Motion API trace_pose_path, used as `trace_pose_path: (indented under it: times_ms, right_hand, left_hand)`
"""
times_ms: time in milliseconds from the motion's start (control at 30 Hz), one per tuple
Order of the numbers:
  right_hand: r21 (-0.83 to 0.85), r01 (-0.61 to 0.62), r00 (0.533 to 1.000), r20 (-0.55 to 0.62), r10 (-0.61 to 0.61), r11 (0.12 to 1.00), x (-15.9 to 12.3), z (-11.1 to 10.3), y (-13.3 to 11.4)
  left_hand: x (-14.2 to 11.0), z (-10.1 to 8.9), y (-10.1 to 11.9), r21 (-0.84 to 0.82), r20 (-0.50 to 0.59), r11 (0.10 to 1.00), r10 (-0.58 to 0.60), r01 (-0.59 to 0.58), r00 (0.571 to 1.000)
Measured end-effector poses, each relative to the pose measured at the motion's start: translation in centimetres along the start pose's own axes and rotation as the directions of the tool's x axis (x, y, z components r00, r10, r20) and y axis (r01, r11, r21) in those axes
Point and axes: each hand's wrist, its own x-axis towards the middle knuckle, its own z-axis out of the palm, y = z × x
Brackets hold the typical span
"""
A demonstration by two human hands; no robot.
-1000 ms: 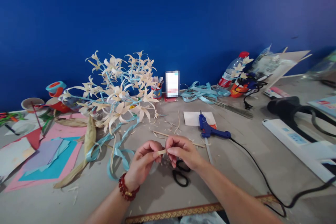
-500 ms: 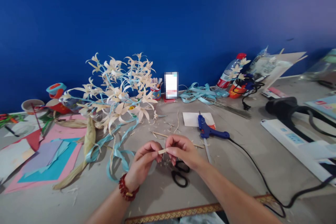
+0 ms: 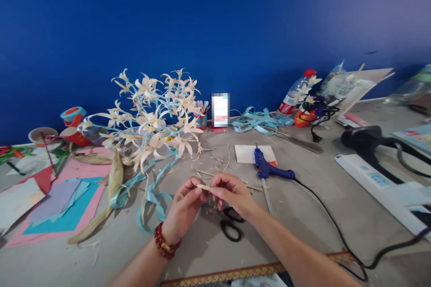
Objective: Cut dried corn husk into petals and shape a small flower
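A small pale petal-shaped strip (image 3: pixel 204 187), apparently corn husk, is held between my two hands above the table. My right hand (image 3: pixel 233 193) pinches its right end between thumb and fingertips. Curled around its left end are the fingers of my left hand (image 3: pixel 187 201), with the thumb just below the strip; a red bead bracelet circles that wrist. Black-handled scissors (image 3: pixel 231 231) lie below my right hand, their blades mostly hidden. Beyond, to the left, stands a spread of pale husk flowers (image 3: pixel 153 121) on light blue stems.
A blue glue gun (image 3: pixel 269 168) lies on the right beside a white card (image 3: pixel 245 153), its cord trailing to the front. Farther right is a white power strip (image 3: pixel 377 193). Light blue ribbon (image 3: pixel 156 206), dry husks (image 3: pixel 115 179) and coloured paper (image 3: pixel 63 202) lie left.
The strip has turned slightly, its left end now higher and its pointed tip showing over my left fingers. My left thumb has shifted a little lower. Other things stay put.
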Motion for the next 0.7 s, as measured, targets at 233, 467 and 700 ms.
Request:
trace_pose_path:
  times_ms: [233, 467, 700]
  right_hand:
    - [-0.023, 0.006, 1.0, -0.004, -0.006, 1.0, 0.14, 0.06, -0.06]
    - [-0.03, 0.002, 1.0, -0.026, -0.003, 1.0, 0.26, -0.04, 0.05]
    - [-0.093, -0.018, 1.0, -0.02, 0.016, 0.995, 0.25, -0.01, 0.31]
  left_hand:
    - [0.19, -0.16, -0.22, -0.042, -0.02, 0.999, 0.007, -0.007, 1.0]
    - [0.45, -0.18, -0.14, -0.093, -0.021, 0.996, 0.008, -0.01, 1.0]
    - [0.38, -0.19, -0.3, 0.017, -0.109, 0.999, 0.049, -0.048, 0.993]
